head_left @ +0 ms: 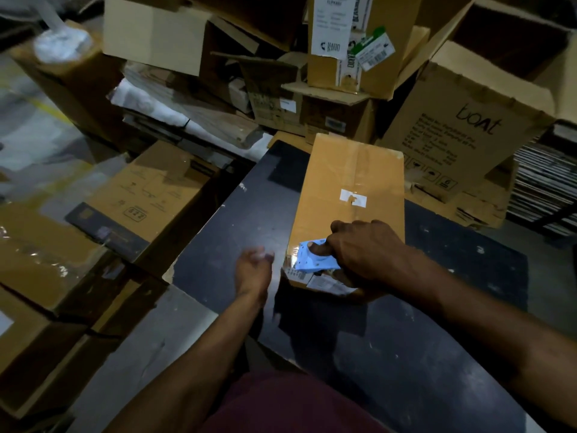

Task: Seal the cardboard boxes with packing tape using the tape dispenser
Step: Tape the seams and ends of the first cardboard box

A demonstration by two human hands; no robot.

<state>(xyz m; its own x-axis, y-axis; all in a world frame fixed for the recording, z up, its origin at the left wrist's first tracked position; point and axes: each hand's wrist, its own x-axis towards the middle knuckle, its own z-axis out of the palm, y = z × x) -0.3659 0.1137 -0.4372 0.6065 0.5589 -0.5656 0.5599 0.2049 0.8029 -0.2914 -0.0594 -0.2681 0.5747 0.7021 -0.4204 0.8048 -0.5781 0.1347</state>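
Note:
A long brown cardboard box (349, 182) lies on a dark table (237, 220), its flaps closed, with clear tape along the middle seam and a torn white label on top. My right hand (365, 248) grips a light blue tape dispenser (315, 257) at the box's near end, over the near edge. My left hand (254, 270) hovers just left of that near corner, blurred, fingers loosely curled, holding nothing I can make out.
Piled cardboard boxes crowd the back and left, among them a large box printed "boat" (468, 129) at the right and a low box (146, 198) beside the table's left edge. Stacked flat sheets (543, 182) stand at far right. Grey floor shows at left.

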